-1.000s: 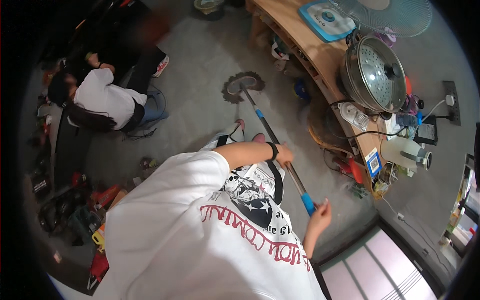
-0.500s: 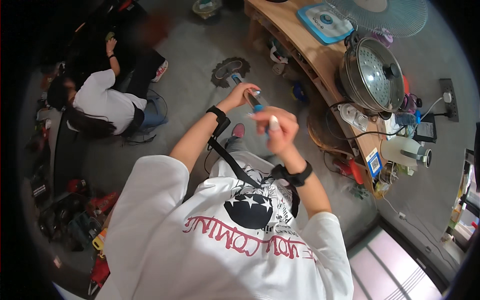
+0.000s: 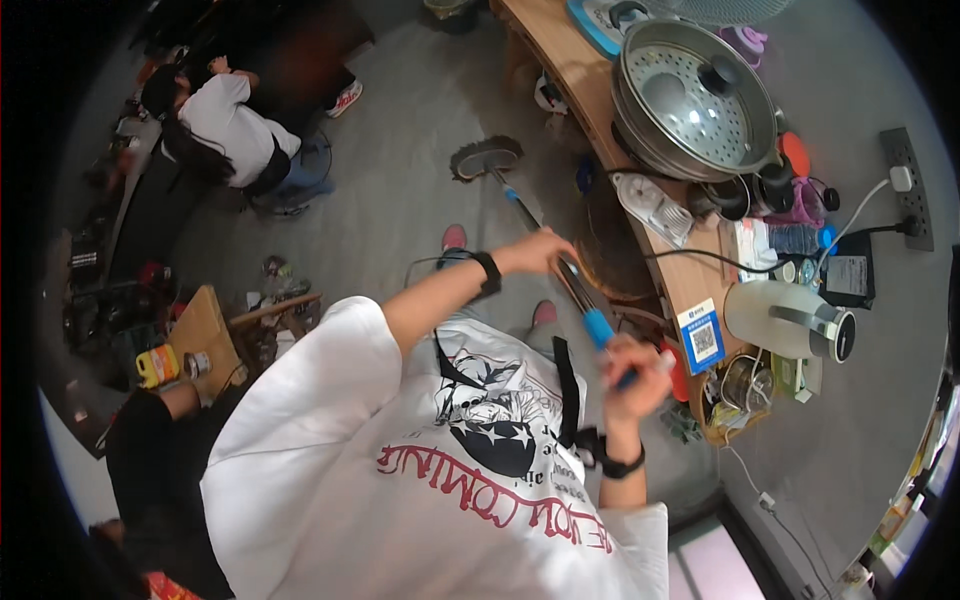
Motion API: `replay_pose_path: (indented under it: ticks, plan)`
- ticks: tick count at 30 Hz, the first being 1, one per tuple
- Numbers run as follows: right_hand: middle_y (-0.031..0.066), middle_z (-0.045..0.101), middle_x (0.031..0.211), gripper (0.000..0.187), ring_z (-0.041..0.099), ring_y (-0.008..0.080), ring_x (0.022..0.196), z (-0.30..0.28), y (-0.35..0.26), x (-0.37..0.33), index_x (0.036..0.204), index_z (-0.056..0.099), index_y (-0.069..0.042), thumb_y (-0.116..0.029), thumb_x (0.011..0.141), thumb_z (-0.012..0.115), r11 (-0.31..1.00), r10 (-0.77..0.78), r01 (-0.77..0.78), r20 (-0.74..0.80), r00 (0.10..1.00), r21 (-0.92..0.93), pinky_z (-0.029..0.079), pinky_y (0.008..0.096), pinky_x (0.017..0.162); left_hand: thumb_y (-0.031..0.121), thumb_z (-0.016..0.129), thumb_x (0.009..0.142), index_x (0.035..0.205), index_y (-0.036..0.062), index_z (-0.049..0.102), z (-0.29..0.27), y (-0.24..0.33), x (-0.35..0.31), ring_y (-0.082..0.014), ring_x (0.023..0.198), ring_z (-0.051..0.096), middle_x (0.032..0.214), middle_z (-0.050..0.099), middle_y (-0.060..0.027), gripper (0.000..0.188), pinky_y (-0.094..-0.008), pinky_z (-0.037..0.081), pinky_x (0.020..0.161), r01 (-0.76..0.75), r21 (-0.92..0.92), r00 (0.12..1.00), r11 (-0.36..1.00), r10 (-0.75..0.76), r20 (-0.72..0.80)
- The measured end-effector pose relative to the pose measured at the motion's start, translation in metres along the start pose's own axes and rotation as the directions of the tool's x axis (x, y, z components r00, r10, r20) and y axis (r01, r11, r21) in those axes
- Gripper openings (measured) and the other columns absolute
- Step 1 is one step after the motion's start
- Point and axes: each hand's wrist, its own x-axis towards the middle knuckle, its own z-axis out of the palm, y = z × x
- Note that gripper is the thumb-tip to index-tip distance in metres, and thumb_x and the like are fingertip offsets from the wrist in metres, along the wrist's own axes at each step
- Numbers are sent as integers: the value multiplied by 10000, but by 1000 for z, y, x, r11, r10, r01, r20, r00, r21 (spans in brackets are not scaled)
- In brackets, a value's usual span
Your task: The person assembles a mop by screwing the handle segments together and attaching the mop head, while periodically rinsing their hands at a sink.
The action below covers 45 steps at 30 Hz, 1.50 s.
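I hold a mop [image 3: 487, 157] with a flat head and a dark grey fringe, its head resting on the grey floor ahead. Its metal handle with blue grips slants from the head back toward my right side. Around the middle of the handle my left hand [image 3: 538, 251] is closed. Lower and further right, my right hand [image 3: 638, 377] is wrapped round the handle near its blue upper end, slightly blurred. Both wrists wear black bands. My pink shoes show beneath my arms.
Along the right runs a wooden counter [image 3: 655, 215] with a lidded steamer pot [image 3: 690, 100], a pale jug [image 3: 775, 318] and cables. A person in white [image 3: 225, 130] crouches at far left. Another person in dark clothes [image 3: 165, 490] is at lower left, near a wooden board [image 3: 208, 340].
Both hands have moved right and nearer my body, pulling the handle along. The mop head now lies further from my left hand. The view has turned, bringing the dark-clothed person into sight.
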Motion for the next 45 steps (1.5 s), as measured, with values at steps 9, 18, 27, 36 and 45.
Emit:
replay_pose_path:
  ticks: [9,18,27,36,45]
  plan:
    - [85,477,524,409,507,234,483,-101,-54,-99,606,498,-8,-292,880,390,968,0,130,522,853,-213,453,358,572,180,632,638,797,164,622,113,108,-35,-229,827,493,744,550,-15,160,-354,454,655,151,-10,969,989,-146,197]
    - [89,523,534,580,522,238,566,-74,34,-24,612,549,-21,-508,847,340,992,113,-89,300,947,-93,428,357,597,243,611,693,847,160,611,62,15,-5,-251,826,494,777,548,-44,175,-352,427,676,248,102,937,964,-212,-277]
    - [43,423,459,492,441,162,465,-52,52,-47,613,510,2,-353,887,307,978,-186,153,275,943,138,371,280,499,59,608,624,888,129,604,59,10,-24,-234,798,506,753,575,-35,273,-327,404,734,260,189,952,947,-219,-213]
    - [68,457,475,484,481,204,541,-251,-71,-126,642,481,-14,-359,900,261,999,27,-24,120,992,-25,433,364,603,277,648,685,905,135,605,226,187,15,-248,790,482,765,585,-51,265,-332,401,716,207,21,974,978,-204,-96]
    - [62,447,427,553,464,178,451,-293,-78,-167,560,441,-44,-394,912,197,975,104,-54,231,967,-214,452,380,627,263,628,682,840,172,615,277,213,2,-231,853,488,770,567,-11,182,-354,449,698,326,-6,945,945,-326,-28]
